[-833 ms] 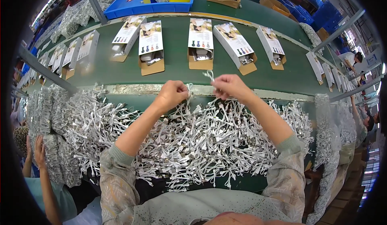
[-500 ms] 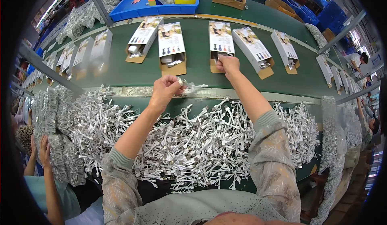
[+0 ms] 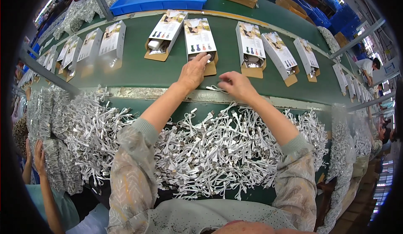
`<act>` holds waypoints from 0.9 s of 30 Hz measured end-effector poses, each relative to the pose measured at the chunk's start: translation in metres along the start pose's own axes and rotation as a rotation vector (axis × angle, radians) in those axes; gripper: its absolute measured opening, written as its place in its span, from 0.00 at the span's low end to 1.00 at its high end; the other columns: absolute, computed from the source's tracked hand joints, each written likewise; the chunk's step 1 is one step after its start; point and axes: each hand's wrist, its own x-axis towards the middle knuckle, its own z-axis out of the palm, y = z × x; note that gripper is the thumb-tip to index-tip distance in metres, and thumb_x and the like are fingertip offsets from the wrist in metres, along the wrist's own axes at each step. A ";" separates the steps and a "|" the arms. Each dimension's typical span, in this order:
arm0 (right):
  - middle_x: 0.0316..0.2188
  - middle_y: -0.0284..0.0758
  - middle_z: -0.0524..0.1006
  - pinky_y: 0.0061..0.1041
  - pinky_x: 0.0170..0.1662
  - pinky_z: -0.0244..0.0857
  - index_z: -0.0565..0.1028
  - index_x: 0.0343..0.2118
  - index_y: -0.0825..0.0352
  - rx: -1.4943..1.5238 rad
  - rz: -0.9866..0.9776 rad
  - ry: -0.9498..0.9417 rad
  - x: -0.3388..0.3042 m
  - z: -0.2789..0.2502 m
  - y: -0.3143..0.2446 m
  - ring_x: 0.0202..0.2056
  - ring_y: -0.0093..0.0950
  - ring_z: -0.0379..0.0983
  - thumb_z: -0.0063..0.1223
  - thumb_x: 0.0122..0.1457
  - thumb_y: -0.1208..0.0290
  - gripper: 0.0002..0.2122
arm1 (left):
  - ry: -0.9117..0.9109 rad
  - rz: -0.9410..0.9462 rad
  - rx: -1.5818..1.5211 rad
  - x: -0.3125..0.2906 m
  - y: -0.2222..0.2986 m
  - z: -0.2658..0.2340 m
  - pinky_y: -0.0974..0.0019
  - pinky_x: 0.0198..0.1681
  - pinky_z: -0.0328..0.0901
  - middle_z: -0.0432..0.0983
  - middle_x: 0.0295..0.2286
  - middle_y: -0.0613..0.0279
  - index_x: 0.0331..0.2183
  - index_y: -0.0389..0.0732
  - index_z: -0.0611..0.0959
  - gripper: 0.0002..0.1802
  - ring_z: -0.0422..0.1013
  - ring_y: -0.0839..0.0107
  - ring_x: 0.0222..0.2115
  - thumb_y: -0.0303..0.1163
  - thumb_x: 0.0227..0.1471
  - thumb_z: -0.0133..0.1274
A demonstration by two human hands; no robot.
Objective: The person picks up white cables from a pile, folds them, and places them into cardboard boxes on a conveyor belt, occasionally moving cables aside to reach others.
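Since the last frame, the person's left hand [image 3: 192, 74] has gone up to the mouth of the open box [image 3: 200, 35] at twelve o'clock, the right hand [image 3: 237, 85] has come back from its box to two o'clock, and the boxes have shifted rightward along the green belt [image 3: 140, 72]. The hands are apart: the left has its fingers extended into the mouth, gripping or not I cannot tell; the right curls beside a white cable [image 3: 214, 88] near the centre, towards one, perhaps pinching it. Judging progress, the near boxes from eleven to two stand part-filled, end flaps unclosed; whether each has its cable is unclear. Much remains: a broad cable heap [image 3: 218, 150] spreads around six.
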 end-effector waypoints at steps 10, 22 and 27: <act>0.25 0.36 0.76 0.28 0.26 0.66 0.72 0.31 0.66 -0.189 0.071 0.070 -0.007 -0.015 0.002 0.19 0.33 0.69 0.54 0.51 0.66 0.09 | -0.411 0.055 0.001 -0.066 0.023 -0.063 0.55 0.39 0.65 0.74 0.30 0.51 0.31 0.38 0.80 0.10 0.70 0.54 0.35 0.24 0.44 0.47; 0.37 0.48 0.72 0.25 0.38 0.75 0.61 0.46 0.78 1.462 0.632 -0.013 0.088 0.048 -0.030 0.36 0.34 0.74 0.48 0.50 0.88 0.18 | -0.860 -0.304 -0.037 -0.100 0.037 -0.099 0.58 0.33 0.66 0.76 0.23 0.53 0.27 0.40 0.82 0.12 0.72 0.54 0.27 0.36 0.41 0.52; 0.36 0.49 0.72 0.26 0.34 0.77 0.64 0.38 0.80 1.664 0.735 0.346 0.139 0.062 0.007 0.35 0.39 0.75 0.44 0.54 0.86 0.09 | -0.904 -0.279 -0.081 -0.099 0.041 -0.093 0.61 0.34 0.66 0.78 0.25 0.54 0.30 0.39 0.82 0.15 0.74 0.60 0.29 0.40 0.42 0.53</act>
